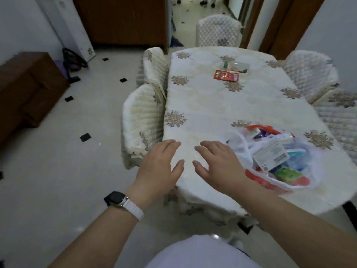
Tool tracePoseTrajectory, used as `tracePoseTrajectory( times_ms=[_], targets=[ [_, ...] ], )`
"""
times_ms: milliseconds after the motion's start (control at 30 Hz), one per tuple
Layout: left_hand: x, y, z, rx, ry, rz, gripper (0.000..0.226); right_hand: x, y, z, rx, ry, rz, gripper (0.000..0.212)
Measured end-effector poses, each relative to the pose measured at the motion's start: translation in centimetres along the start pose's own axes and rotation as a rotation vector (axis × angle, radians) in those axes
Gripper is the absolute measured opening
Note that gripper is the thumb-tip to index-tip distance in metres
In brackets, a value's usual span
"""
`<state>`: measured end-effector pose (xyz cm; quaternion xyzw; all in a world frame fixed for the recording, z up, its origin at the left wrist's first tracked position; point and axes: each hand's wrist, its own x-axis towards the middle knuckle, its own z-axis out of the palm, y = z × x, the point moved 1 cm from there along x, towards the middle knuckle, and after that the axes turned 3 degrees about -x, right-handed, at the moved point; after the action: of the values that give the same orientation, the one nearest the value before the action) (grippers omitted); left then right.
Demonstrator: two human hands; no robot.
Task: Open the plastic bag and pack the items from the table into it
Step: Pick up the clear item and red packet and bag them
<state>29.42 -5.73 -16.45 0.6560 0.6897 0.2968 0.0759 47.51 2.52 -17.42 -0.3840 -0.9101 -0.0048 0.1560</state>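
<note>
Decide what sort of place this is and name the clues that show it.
Probably a home dining room: an oval table under an embroidered cloth, matching quilted chairs around it, and a wooden cabinet by the tiled floor.

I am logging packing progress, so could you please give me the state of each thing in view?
plastic bag: open, lying on the table, filled with packets
red packet: unpacked, flat at the far end
clear bottle: unpacked, on its side
left hand: open, empty
right hand: open, empty
table: cloth-covered
</note>
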Motion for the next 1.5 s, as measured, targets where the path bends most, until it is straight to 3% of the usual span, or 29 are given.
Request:
tracePoseTrajectory(
  times_ms=[433,900,1200,1500],
  targets=[
    [-14.6,-17.2,-15.1,0.344,0.185,-0.401,0.051,11.0,-23.7,5.8,0.093,-0.056,-0.51,0.046],
    [-15.1,-35.9,-24.2,0.483,0.124,-0.683,0.05,27.4,-40.7,17.3,0.231,-0.139,-0.714,0.047],
    [-9.2,-45.8,-32.1,0.562,0.114,-0.744,0.049,39.5,-49.1,19.5,0.263,-0.083,-0.786,0.05],
    [-1.9,-59.3,-34.6,0.493,0.097,-0.564,0.05,49.9,-51.5,24.6,0.162,-0.052,-0.676,0.047]
  ],
)
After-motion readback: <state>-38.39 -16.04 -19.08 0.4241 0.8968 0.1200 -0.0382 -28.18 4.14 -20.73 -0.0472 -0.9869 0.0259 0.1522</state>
